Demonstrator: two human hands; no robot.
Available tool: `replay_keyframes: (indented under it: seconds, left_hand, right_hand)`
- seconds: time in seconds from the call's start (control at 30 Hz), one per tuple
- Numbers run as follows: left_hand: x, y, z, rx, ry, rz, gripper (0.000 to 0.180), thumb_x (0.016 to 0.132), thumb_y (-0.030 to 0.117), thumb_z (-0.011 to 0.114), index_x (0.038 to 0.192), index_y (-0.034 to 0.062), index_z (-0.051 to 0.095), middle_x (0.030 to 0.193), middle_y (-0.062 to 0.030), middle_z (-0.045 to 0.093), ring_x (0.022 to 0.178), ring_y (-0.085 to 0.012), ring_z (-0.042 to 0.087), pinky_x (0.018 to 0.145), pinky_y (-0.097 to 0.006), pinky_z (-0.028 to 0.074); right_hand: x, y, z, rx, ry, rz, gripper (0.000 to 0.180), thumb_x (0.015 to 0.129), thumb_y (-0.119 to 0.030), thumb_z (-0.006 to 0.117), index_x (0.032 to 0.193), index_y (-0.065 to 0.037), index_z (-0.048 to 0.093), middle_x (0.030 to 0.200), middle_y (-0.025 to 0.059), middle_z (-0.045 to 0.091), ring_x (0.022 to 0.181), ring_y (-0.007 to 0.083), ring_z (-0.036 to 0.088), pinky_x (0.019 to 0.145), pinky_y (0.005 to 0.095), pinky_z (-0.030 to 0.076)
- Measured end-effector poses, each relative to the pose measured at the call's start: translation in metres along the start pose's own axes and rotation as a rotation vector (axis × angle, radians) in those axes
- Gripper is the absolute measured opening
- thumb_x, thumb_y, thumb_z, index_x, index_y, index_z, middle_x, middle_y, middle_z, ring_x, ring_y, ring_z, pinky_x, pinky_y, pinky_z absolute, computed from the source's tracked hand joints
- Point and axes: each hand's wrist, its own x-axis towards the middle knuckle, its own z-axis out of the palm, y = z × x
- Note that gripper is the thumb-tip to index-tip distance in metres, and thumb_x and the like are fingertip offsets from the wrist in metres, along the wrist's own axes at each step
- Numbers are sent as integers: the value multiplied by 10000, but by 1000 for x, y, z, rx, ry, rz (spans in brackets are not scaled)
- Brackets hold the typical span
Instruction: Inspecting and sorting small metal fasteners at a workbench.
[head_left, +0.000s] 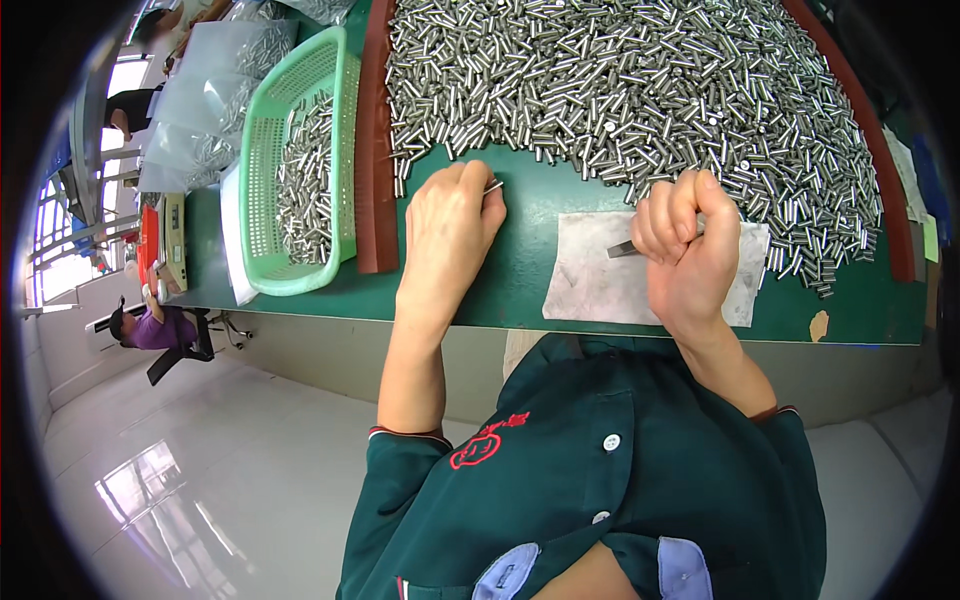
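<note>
Our left hand (447,232) pinches one small metal pin (492,186) in a narrow grip, just below the pin heap (640,90) covering the tabletop's (520,270) far side. Our right hand (688,250) is fisted around a dark tool (622,248) above the grey cloth (600,280) near the front edge; a green basket (300,160) of pins sits at the left.

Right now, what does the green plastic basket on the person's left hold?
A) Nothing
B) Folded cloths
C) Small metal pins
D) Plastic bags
C: the green basket has a layer of small silvery metal pins lying inside it, like those in the big heap on the table.
</note>
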Motion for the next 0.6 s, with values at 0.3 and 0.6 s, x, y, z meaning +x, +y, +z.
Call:
replay_keyframes:
  seconds: [0.3,0.6]
  left_hand:
    - [7,-4,0,-141,-20,37,83,674,22,589,737,2,538,612,-85,488,541,-199,472,495,-295,379]
    - [0,-2,13,-759,93,-72,100,677,9,609,772,19,580,637,-6,419,585,-89,383,517,-214,317]
  right_hand:
    - [-1,0,1,6,-1,0,364,885,-213,298,541,-95,293,447,-9,275,405,62,182,385,220,168]
    - [0,0,1,4,6,2,367,888,-216,303,542,-94,293,452,-10,276,407,61,181,385,219,167]
